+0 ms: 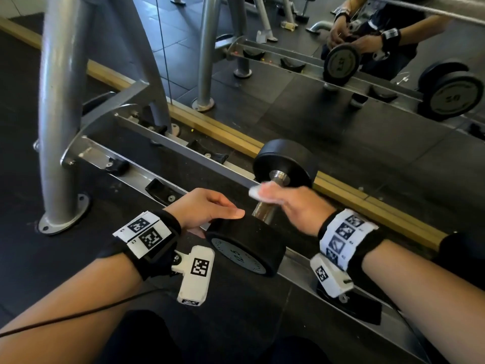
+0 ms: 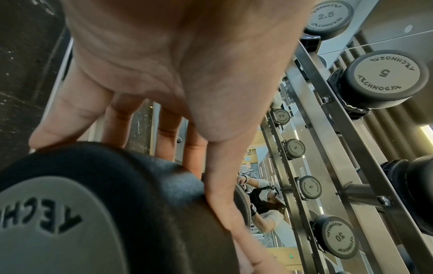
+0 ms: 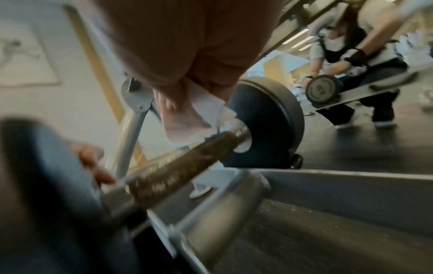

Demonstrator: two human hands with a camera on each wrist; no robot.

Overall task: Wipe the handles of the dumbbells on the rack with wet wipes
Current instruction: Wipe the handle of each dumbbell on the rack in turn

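A dumbbell lies across the lowest rack rail (image 1: 136, 177), with black heads and a steel handle (image 1: 263, 210). My left hand (image 1: 207, 208) grips the near head (image 1: 244, 245), thumb along its top; the left wrist view shows the fingers (image 2: 117, 118) reaching behind that head (image 2: 93, 204). My right hand (image 1: 296, 206) pinches a crumpled white wet wipe (image 1: 256, 192) over the handle, close to the far head (image 1: 286, 158). In the right wrist view the wipe (image 3: 208, 109) hangs from the fingertips (image 3: 178, 118) and touches the handle (image 3: 182, 166) near its far end.
Grey rack uprights (image 1: 60, 101) stand at the left. Empty black cradles (image 1: 160, 189) line the rails. A floor mirror (image 1: 341, 114) with a wooden base strip (image 1: 236, 137) runs behind the rack. More dumbbells (image 2: 381, 77) sit on upper shelves. A black cable (image 1: 78, 315) trails from my left wrist.
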